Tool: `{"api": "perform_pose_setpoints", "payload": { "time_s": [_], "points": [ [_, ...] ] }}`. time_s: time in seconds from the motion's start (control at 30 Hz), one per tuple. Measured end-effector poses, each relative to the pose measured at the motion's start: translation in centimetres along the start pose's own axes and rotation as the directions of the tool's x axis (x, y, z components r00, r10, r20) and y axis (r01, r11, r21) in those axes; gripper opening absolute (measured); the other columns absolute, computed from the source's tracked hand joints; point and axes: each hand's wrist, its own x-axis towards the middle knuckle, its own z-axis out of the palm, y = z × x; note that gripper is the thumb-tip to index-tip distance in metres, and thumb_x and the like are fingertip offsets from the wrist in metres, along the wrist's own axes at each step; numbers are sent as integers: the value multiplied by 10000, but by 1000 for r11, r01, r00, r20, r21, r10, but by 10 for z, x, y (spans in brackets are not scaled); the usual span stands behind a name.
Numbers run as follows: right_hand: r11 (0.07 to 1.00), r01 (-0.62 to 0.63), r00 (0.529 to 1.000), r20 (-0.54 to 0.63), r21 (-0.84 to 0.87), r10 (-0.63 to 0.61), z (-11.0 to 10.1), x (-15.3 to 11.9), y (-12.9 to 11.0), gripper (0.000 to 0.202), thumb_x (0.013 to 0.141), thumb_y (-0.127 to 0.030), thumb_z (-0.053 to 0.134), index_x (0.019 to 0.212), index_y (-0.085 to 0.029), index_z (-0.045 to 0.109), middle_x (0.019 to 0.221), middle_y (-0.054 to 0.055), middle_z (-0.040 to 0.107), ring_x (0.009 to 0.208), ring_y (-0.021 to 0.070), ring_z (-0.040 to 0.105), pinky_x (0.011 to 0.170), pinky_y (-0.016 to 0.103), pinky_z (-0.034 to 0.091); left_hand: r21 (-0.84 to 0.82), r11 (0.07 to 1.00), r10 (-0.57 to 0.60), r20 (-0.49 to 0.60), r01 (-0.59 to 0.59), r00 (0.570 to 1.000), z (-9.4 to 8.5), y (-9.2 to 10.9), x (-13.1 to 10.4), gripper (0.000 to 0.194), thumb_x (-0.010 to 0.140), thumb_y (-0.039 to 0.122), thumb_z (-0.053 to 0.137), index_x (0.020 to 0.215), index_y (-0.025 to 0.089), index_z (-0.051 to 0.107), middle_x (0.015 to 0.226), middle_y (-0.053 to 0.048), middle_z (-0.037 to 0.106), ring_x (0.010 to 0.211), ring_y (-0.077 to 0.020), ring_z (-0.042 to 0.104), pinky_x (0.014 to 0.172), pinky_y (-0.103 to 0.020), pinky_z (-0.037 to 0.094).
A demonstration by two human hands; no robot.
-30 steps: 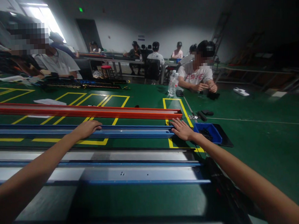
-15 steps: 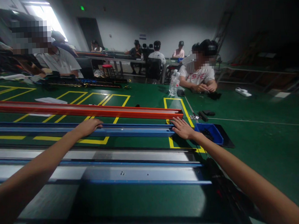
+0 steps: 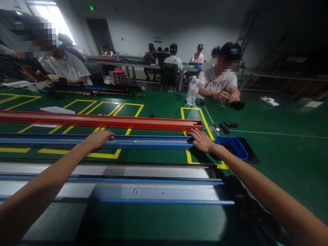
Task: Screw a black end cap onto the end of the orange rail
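A long blue rail (image 3: 154, 142) lies across the green table, with a red-orange rail (image 3: 126, 122) parallel behind it. My left hand (image 3: 99, 138) is wrapped over the blue rail left of its middle, fingers closed on its far edge. At the rail's right end rests my right hand (image 3: 202, 140), its fingers spread over the end and their tips close to the red-orange rail. Nearer to me lie silver rails with blue edges (image 3: 161, 192), parallel to the others.
Just right of my right hand stands a blue bin (image 3: 231, 147) with dark small parts. Plastic bottles (image 3: 192, 91) stand farther back. A person (image 3: 219, 80) sits across the table; another (image 3: 66, 67) is at the left. Black tools (image 3: 228, 125) lie behind the bin.
The view has shifted slightly, so everything sits a little farther right. My hands keep their places on the blue rail.
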Motion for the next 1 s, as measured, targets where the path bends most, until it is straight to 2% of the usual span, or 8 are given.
{"api": "perform_pose_setpoints", "payload": {
  "time_s": [0.17,0.33,0.53,0.73,1.0],
  "points": [
    [1000,4,1000,2,-3,-4,-1,2,2,655,1017,-349,354,1660,-223,350,1739,60,264,1612,328,192,1294,569,237,40,999,-24,3,24,1000,1,1,4,503,917,365,401,1209,189,770,1244,-160,773,1150,-340,718,966,-390,530],
    [1000,-11,1000,8,-11,11,-2,5,1,657,1018,-346,351,1654,-183,358,1747,76,238,1614,317,183,1304,538,217,60,998,-29,15,28,999,-1,1,6,459,915,344,434,1195,219,777,1233,-134,781,1155,-312,723,970,-353,524],
    [1000,-23,1000,9,-21,23,-1,8,2,657,1017,-339,356,1653,-174,359,1755,80,207,1615,312,178,1303,538,218,62,998,-20,21,19,1000,-1,1,9,461,889,277,408,1144,214,787,1220,-138,786,1150,-314,719,949,-365,529],
    [999,-27,1000,-5,-30,26,2,10,6,658,1018,-339,354,1660,-197,345,1755,66,210,1616,308,176,1303,534,218,42,999,-11,10,10,1000,0,0,18,425,921,332,411,1086,222,786,1177,-129,798,1126,-290,719,941,-336,525],
    [998,-43,999,-12,-38,42,4,14,9,690,1004,-325,377,1682,-228,294,1767,32,157,1618,317,157,1308,534,213,11,1000,2,-11,-2,1000,2,-3,29,501,929,385,381,1141,167,779,1192,-187,784,1146,-342,716,984,-409,522]
  ]
}}
